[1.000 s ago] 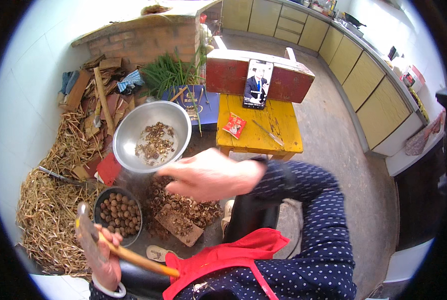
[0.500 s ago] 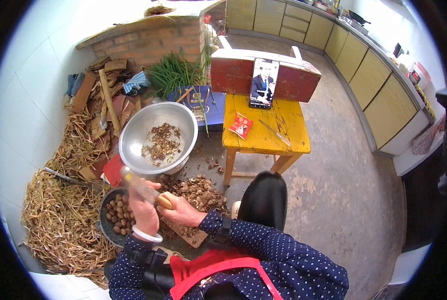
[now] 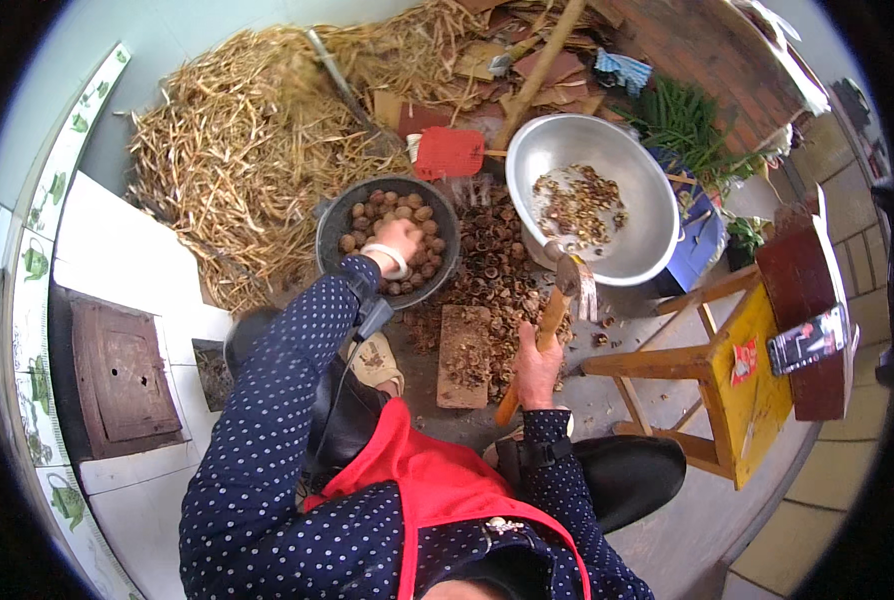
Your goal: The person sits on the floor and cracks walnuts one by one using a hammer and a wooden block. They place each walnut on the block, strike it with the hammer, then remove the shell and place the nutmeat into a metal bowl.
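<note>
My left hand (image 3: 400,240) is down among the walnuts (image 3: 366,220) in a dark round basin (image 3: 329,240), its fingers curled. What it holds, if anything, is hidden. A white bangle (image 3: 395,262) circles that wrist. My right hand (image 3: 538,370) is closed around the wooden handle of a hammer (image 3: 555,318), whose metal head points up toward a large metal bowl (image 3: 520,170). Broken nut pieces (image 3: 587,205) lie inside that bowl. Between my hands sits a brick-like block (image 3: 464,385), littered with shell bits.
Cracked shells (image 3: 494,250) cover the floor between basin and bowl. Dry straw (image 3: 237,150) is heaped at the far left. A red plastic piece (image 3: 449,153) lies beyond the basin. On the right stands a yellow stool (image 3: 732,400) with a phone (image 3: 809,342) propped against a bench.
My view has swung to the left. My left hand has left the hammer and gone into the walnut basin. The hammer is now in my right hand alone, farther right.
</note>
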Tool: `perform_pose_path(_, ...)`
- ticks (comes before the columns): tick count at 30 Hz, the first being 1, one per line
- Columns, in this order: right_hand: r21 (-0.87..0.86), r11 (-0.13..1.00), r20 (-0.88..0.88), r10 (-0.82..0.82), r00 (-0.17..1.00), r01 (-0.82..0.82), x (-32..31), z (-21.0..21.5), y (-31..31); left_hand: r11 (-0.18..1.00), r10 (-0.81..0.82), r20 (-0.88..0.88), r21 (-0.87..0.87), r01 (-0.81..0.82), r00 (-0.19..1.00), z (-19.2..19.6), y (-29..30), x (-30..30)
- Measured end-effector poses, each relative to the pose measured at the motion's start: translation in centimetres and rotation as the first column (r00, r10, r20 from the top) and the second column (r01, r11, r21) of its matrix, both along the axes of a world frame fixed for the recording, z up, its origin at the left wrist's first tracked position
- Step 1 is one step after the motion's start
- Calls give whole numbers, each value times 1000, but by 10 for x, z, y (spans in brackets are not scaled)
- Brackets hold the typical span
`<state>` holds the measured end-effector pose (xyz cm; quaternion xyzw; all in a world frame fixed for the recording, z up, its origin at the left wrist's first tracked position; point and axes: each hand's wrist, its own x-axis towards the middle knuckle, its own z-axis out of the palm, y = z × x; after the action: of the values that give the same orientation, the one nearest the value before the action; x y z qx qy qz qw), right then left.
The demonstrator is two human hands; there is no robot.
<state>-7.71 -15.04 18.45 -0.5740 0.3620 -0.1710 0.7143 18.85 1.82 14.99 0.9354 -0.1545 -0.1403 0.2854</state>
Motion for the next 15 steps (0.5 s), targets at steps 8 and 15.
perform_pose_path(8,-186,975,-71,112,991,-124,4,-24,6,919,340,49,196,-342,939,-58,61,57)
perform_pose_path(15,-476,837,-253,161,954,-268,-2,-29,5,981,174,334,19,-191,926,-78,35,73)
